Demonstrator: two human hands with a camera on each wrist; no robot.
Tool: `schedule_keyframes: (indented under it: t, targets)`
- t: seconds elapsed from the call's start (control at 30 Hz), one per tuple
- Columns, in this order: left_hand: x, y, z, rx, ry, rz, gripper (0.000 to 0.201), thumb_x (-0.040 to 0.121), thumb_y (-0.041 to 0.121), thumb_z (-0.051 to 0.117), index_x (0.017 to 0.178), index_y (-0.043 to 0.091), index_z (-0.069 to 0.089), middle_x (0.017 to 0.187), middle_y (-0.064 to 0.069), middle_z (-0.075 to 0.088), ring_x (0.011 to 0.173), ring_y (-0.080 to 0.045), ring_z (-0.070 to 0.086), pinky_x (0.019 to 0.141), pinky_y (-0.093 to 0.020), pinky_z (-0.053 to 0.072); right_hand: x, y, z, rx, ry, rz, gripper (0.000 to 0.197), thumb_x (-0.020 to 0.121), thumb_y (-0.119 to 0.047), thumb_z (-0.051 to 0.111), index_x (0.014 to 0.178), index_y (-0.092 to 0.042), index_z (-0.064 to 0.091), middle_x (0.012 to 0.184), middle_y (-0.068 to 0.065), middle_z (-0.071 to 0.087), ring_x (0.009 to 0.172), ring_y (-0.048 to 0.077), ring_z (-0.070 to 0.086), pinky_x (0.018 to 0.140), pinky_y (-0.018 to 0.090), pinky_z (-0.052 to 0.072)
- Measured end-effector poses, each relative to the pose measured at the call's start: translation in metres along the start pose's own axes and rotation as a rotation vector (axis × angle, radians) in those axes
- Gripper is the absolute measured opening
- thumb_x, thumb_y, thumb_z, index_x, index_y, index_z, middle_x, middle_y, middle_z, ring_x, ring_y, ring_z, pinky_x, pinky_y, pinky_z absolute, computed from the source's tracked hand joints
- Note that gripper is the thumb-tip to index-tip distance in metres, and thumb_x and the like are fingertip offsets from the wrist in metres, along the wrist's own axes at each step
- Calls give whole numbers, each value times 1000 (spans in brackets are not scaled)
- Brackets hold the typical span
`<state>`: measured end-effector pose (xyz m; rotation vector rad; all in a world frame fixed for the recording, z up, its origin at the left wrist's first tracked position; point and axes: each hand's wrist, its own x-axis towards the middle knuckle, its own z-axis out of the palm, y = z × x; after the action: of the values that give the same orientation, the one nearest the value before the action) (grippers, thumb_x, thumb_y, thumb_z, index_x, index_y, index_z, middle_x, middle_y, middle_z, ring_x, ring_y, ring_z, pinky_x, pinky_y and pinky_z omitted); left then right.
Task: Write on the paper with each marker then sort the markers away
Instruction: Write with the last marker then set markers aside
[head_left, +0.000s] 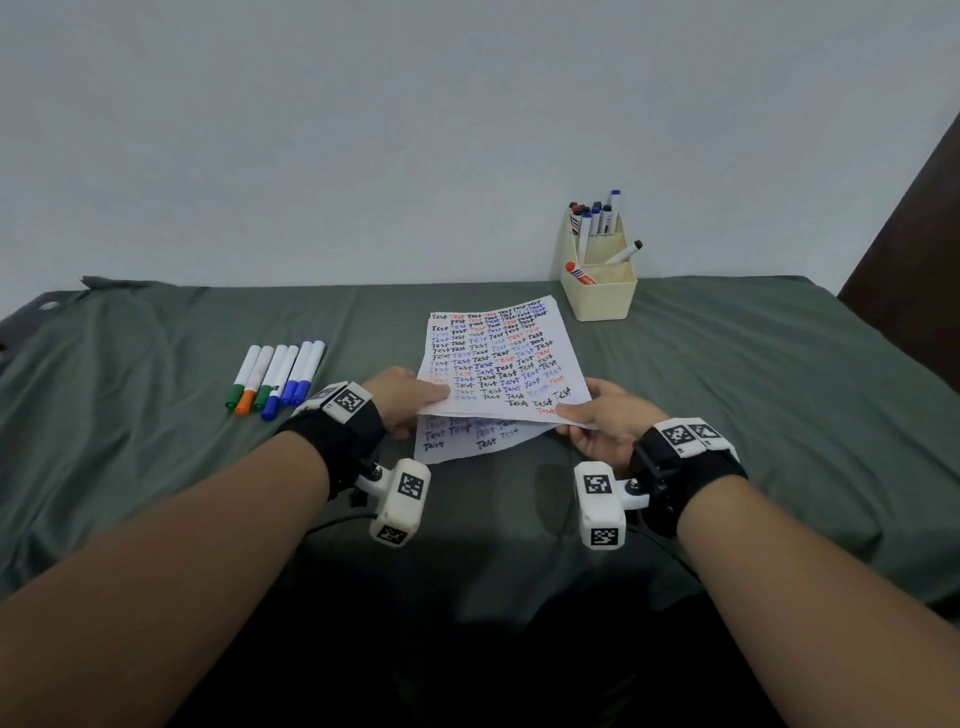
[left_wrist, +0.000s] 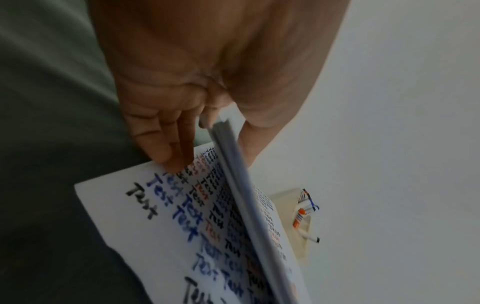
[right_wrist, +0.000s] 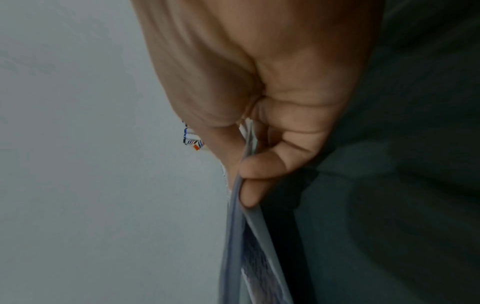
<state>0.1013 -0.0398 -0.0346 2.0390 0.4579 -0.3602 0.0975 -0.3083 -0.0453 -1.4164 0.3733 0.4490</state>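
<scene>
Two sheets of paper lie in front of me on the green cloth of the desk (head_left: 727, 364). I hold the top sheet (head_left: 493, 358) lifted at its near edge, and the lower sheet (head_left: 467, 439) shows beneath it, flat on the cloth. Both are nearly filled with the word "Test" in black, blue and red.

My left hand (head_left: 402, 397) pinches the top sheet's near left corner, thumb on the written face and fingers under it. My right hand (head_left: 602, 421) pinches the near right corner the same way, and the right wrist view shows its fingers (right_wrist: 262, 164) curled against the paper's edge. The sheet's long axis runs away from me toward the wall, so both hands sit at its near end, one at each side.

Six markers (head_left: 275, 376) lie side by side to the left of the paper, caps toward me: two green, one orange, three blue. They lie just beyond my left hand, well apart from my right, so I judge the left the likelier to reach them.

A cream holder (head_left: 602, 296) stands at the far right by the wall, already holding several markers. I judge writing has not begun with the six.
</scene>
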Motion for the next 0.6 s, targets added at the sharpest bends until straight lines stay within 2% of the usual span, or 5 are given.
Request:
schedule_keyframes:
  t: [0.07, 0.13, 0.27, 0.4, 0.6]
  targets:
    - [1, -2, -1, -209, -34, -48, 22, 91, 31, 74, 102, 14, 64, 97, -7, 74, 80, -22, 71, 74, -37, 59, -1, -2, -2, 38, -22, 7, 49, 93, 9, 61, 133, -17, 51, 98, 13, 71, 51, 17, 62, 41, 18, 46]
    - [2, -5, -2, -317, -80, -102, 38, 88, 32, 76, 117, 9, 67, 115, -13, 72, 102, -30, 71, 91, -46, 57, -2, -4, -4, 80, -45, 19, 50, 93, 9, 61, 134, -18, 50, 101, 13, 71, 51, 16, 64, 41, 18, 47]
    - [1, -4, 3, -221, -62, -106, 42, 88, 33, 77, 119, 9, 65, 118, -13, 70, 109, -32, 69, 92, -51, 57, -4, -8, -7, -24, -87, 95, 41, 97, 10, 55, 135, -7, 55, 96, 12, 70, 51, 15, 64, 42, 17, 45]
    - [-2, -1, 9, 20, 2, -41, 36, 89, 27, 75, 116, 4, 65, 103, -5, 69, 92, -23, 67, 88, -43, 59, -6, -9, -7, -264, -29, 175, 36, 96, 8, 56, 131, 0, 58, 114, 15, 72, 90, 28, 69, 60, 34, 54]
    - [-13, 2, 14, 54, 41, 54, 47, 87, 20, 77, 127, 4, 59, 111, -10, 61, 96, -26, 62, 90, -47, 58, -5, -4, -3, -248, 1, -20, 66, 89, 22, 51, 123, -34, 50, 114, 4, 72, 102, 31, 71, 69, 50, 62]
